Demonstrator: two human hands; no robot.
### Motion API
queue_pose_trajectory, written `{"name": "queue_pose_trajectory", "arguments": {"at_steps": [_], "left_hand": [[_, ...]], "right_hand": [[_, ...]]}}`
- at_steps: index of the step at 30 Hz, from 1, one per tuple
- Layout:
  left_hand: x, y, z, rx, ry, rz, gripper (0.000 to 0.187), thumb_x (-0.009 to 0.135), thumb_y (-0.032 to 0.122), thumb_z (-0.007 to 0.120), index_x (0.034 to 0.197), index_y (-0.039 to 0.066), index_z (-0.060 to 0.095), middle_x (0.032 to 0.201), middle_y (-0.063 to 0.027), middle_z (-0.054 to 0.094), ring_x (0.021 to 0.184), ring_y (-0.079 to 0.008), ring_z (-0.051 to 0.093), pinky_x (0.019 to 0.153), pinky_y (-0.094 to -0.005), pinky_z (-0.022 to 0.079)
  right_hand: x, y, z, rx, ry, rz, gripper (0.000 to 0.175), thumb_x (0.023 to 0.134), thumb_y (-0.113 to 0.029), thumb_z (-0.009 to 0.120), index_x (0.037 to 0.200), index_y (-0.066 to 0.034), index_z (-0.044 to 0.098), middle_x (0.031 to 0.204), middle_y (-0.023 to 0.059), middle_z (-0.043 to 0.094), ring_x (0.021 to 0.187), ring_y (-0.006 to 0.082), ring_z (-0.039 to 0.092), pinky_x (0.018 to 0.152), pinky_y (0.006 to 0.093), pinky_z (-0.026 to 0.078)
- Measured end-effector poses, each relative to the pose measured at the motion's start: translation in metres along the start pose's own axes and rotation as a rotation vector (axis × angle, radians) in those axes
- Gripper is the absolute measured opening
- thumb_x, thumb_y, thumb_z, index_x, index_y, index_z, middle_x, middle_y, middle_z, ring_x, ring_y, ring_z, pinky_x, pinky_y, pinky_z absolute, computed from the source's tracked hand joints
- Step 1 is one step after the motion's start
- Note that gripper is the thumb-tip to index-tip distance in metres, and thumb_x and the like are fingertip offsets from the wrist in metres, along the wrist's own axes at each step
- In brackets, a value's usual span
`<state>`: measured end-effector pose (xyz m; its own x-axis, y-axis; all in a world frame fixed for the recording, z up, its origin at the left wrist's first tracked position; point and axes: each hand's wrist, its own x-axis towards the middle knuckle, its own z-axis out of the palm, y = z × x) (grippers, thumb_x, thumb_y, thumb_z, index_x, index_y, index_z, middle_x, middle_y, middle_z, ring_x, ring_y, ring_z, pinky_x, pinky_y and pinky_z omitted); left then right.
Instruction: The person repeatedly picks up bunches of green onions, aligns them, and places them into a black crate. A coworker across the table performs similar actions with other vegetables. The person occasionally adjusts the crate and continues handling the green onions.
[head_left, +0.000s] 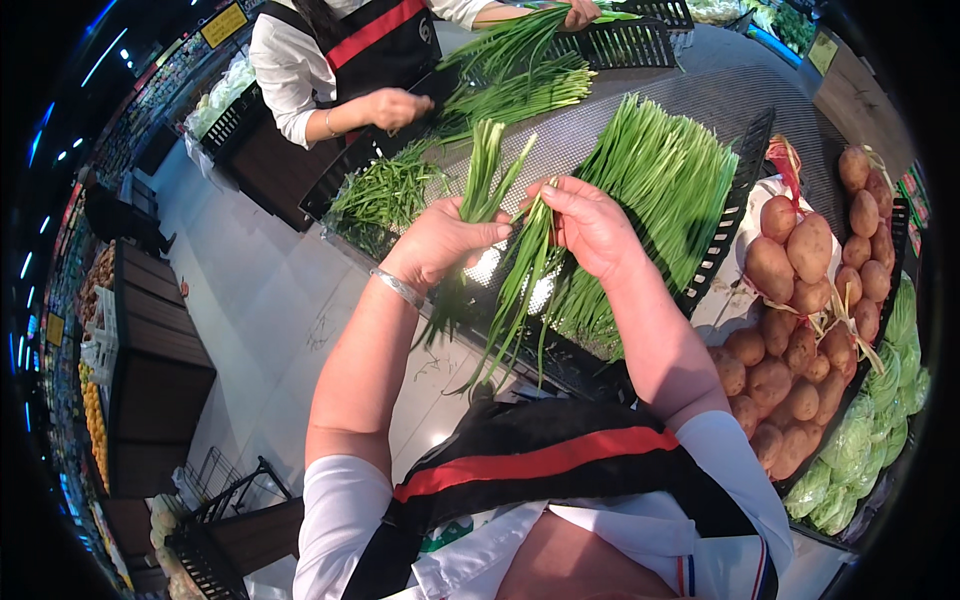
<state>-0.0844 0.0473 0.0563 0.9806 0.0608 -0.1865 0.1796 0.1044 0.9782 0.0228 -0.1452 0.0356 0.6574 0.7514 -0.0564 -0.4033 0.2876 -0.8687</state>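
Observation:
A bunch of garlic chives (480, 169) is clasped in my left hand (444, 238), pale cut ends upward and green leaves hanging below. Beside it, my right hand (589, 221) pinches a thinner bundle of chives (529, 251) near its top, the long leaves drooping toward my apron. The two hands are close together over the display. To the right of my right hand lies a large, neatly aligned pile of chives (660, 172). Short loose trimmings (390, 187) are heaped to the left on the perforated mat (536, 146).
Across the display a co-worker's hand (397, 109) hovers near other chives (517, 97); the co-worker's other hand (579, 13) grips a bunch. A black slatted divider (724, 225) separates my pile from potatoes (795, 375). Wrapped green vegetables (862, 442) lie at far right. Scraps dot the tiled floor (255, 255).

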Motion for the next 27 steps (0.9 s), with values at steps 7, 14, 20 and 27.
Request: {"name": "queue_pose_trajectory", "arguments": {"at_steps": [7,14,20,27], "left_hand": [[0.005,0.007,-0.011,-0.002,0.13,0.076,0.011,0.082,0.01,0.073,0.089,0.005,0.066,0.072,0.0018,0.061,0.053,-0.0059,0.05,0.048,-0.0196,0.04],[0.017,0.006,-0.026,0.057,0.244,0.105,0.01,0.081,0.008,0.073,0.087,0.006,0.065,0.07,0.0009,0.061,0.049,-0.0063,0.047,0.046,-0.0214,0.037],[0.025,-0.003,-0.047,0.319,0.587,0.181,0.018,0.082,0.004,0.072,0.099,0.002,0.068,0.07,0.0031,0.061,0.051,-0.0041,0.048,0.045,-0.0222,0.039],[0.009,-0.014,-0.003,0.061,0.158,0.031,0.02,0.079,0.018,0.08,0.09,0.006,0.069,0.068,0.0051,0.059,0.05,-0.0031,0.043,0.044,-0.0191,0.034]], "right_hand": [[-0.002,0.003,0.006,-0.019,-0.083,0.069,0.022,0.093,-0.016,0.061,0.108,-0.0002,0.064,0.088,0.0082,0.067,0.079,0.014,0.065,0.07,0.0244,0.052],[0.004,0.014,0.005,-0.049,-0.043,0.1,0.023,0.091,-0.016,0.064,0.107,0.0001,0.065,0.083,0.0043,0.066,0.068,0.0087,0.062,0.058,0.0205,0.051],[0.003,0.009,0.003,-0.04,0.017,0.104,0.023,0.088,-0.017,0.067,0.104,-0.0018,0.066,0.084,0.0058,0.068,0.067,0.0091,0.062,0.054,0.0208,0.049],[0.002,0.01,0.004,-0.018,0.016,0.092,0.018,0.088,-0.019,0.067,0.101,-0.0063,0.065,0.086,0.0023,0.068,0.065,0.0082,0.059,0.055,0.0221,0.044]]}}
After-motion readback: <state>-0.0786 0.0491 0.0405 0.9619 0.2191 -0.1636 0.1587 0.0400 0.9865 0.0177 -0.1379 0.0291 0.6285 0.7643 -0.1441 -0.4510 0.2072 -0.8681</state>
